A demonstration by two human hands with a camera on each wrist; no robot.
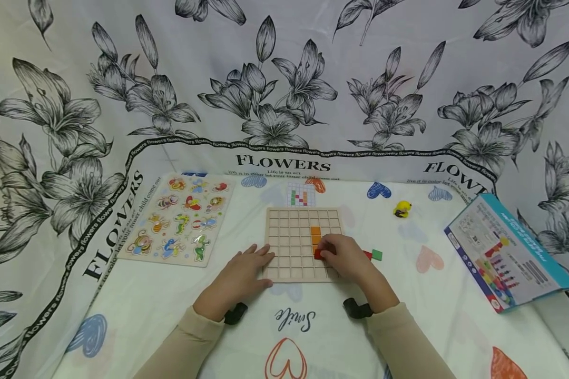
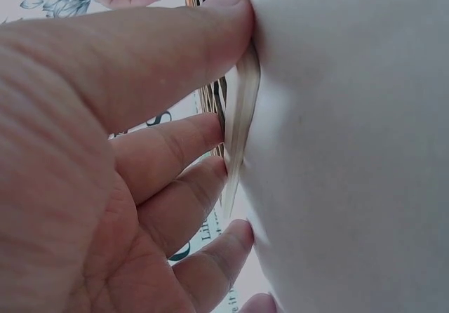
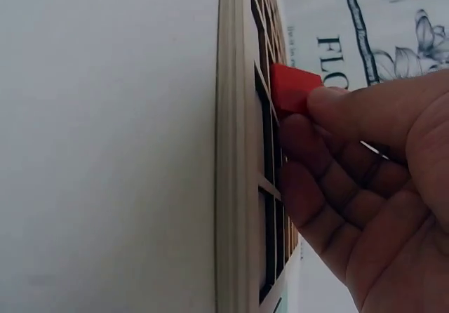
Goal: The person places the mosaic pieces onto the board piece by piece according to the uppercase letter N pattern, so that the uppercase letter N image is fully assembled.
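Observation:
A wooden grid board [image 1: 289,226] lies in the middle of the cloth, divided into square cells. My right hand [image 1: 348,258] pinches a red block [image 3: 295,88] between thumb and fingers, right at the cells. Just beyond it, orange blocks [image 1: 315,231] sit in a column on the board. My left hand [image 1: 239,279] rests at the board's left edge, fingers spread and fairly straight, with the fingertips against the side in the left wrist view. Partly hidden by my right hand, another red block [image 1: 368,255] lies beside a green block [image 1: 376,255].
A small pattern card [image 1: 301,195] with coloured squares lies behind the board. To the left is an insect picture puzzle [image 1: 175,221]. A yellow and black toy [image 1: 402,209] stands at the back right, near a tilted product box [image 1: 512,252]. Floral cloth [image 1: 284,105] hangs behind.

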